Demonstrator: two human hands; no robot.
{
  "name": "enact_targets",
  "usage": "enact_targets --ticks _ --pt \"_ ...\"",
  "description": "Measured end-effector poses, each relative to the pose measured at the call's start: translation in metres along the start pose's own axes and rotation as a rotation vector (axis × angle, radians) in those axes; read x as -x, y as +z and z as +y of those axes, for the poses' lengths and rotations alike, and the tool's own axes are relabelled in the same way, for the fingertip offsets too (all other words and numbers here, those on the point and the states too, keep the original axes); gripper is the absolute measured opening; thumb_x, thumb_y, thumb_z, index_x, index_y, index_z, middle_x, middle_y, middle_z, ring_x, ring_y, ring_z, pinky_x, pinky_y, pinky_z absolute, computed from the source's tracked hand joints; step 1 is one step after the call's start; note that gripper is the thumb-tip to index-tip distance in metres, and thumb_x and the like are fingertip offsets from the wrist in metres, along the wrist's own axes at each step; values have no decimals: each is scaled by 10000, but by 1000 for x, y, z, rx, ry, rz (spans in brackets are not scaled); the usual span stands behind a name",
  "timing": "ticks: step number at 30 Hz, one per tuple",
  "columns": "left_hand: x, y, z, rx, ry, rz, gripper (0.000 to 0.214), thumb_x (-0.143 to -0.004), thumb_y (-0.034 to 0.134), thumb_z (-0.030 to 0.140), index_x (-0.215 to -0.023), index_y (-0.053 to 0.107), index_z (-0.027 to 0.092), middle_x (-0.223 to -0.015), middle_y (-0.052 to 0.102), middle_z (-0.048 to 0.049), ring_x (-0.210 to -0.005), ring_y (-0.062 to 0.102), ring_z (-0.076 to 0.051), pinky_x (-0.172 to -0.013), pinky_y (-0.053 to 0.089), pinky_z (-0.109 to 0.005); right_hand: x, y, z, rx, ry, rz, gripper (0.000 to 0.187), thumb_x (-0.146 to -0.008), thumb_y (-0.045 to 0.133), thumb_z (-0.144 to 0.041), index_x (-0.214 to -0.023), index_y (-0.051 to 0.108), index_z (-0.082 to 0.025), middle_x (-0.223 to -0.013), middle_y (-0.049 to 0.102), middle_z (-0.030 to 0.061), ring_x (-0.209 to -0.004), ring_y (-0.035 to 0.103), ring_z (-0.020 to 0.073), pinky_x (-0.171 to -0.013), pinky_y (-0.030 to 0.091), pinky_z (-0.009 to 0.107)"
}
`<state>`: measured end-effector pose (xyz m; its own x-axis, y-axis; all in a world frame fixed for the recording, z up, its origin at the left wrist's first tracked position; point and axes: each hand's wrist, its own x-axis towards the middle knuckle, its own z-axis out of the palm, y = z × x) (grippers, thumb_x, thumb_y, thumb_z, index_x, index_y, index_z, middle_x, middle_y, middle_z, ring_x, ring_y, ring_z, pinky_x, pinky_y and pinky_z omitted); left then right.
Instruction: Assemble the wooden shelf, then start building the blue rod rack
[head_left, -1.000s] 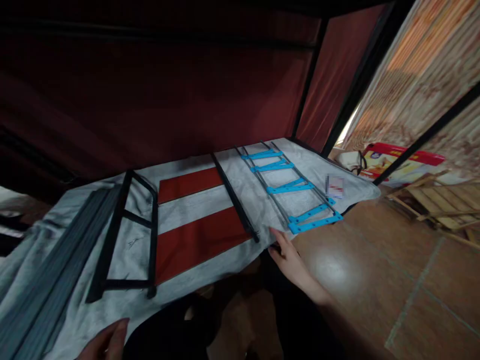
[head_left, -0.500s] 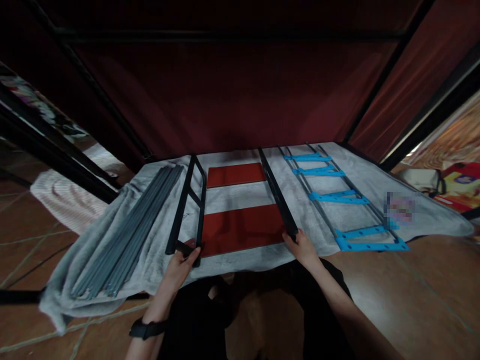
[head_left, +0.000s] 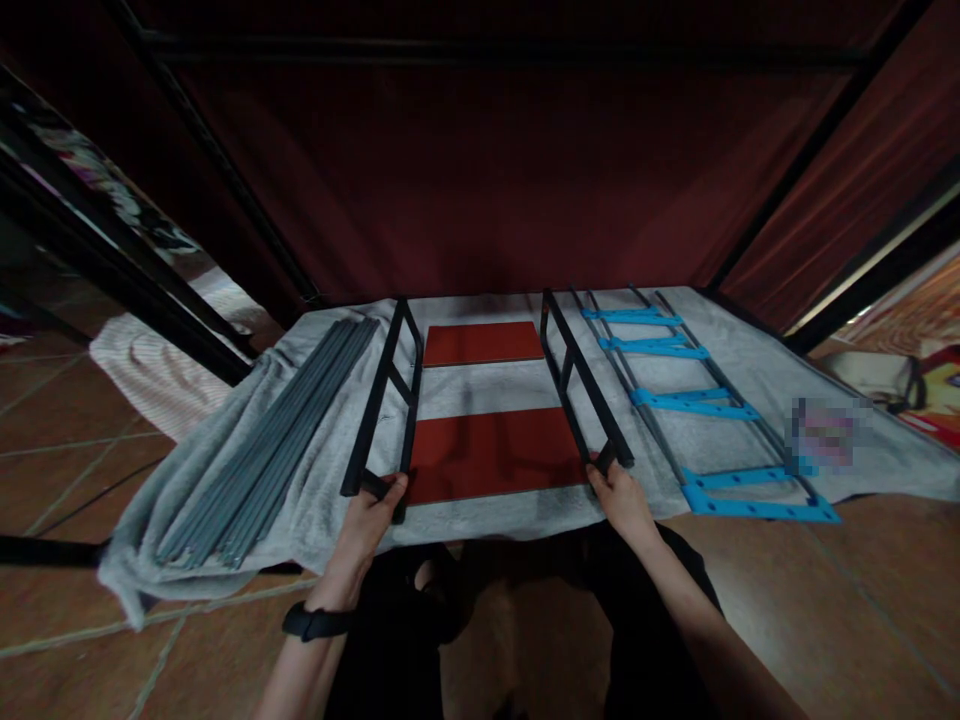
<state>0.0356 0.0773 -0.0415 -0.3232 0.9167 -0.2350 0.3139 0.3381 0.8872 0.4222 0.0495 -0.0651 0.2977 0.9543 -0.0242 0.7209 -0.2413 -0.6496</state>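
My left hand (head_left: 376, 508) is closed around the near crossbar of a black ladder-shaped side frame (head_left: 382, 385), which stands tilted at the left of two red panels. My right hand (head_left: 616, 493) grips the near end of a second black side frame (head_left: 589, 385) at the right of the panels. Between the frames, the larger red panel (head_left: 495, 455) lies near me and the smaller red panel (head_left: 484, 343) lies farther off. Both panels rest on a grey cloth (head_left: 480, 385).
At the left lies a bundle of grey rods (head_left: 270, 440). Blue brackets (head_left: 694, 397) joined by grey rods lie on the right. Behind the cloth rises a dark red fabric wall (head_left: 480, 180) on black bars. A striped cloth (head_left: 165, 370) hangs at the left.
The right side frame has turned outward from nearly upright, so its crossbars now show. My hands keep hold of both frames. The view has shifted slightly.
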Motion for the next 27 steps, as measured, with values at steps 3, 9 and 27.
enact_targets --ticks 3,9,27 --pt "7 -2 2 55 -46 -66 681 -606 726 619 -1043 724 96 -1067 734 -139 -1113 627 -307 -998 442 -410 -1 -1 1 -38 14 -2 441 -934 419 -389 -1214 636 -125 -1028 731 158 -1031 684 295 -831 506 355" --pt "21 -15 -5 38 -8 -43 556 -638 720 567 -1001 701 146 -1109 722 -123 -1116 627 -297 -984 456 -405 -4 0 9 -78 16 20 438 -910 442 -384 -1209 636 -129 -1027 729 147 -995 688 278 -830 510 353" --pt "-50 163 98 -930 670 -166 364 -972 341 214 -1191 611 106 -1177 635 -174 -1100 598 -269 -971 426 -436 -1 2 9 -103 -49 38 453 -919 394 -390 -1203 615 -116 -1004 733 163 -981 702 303 -766 524 354"
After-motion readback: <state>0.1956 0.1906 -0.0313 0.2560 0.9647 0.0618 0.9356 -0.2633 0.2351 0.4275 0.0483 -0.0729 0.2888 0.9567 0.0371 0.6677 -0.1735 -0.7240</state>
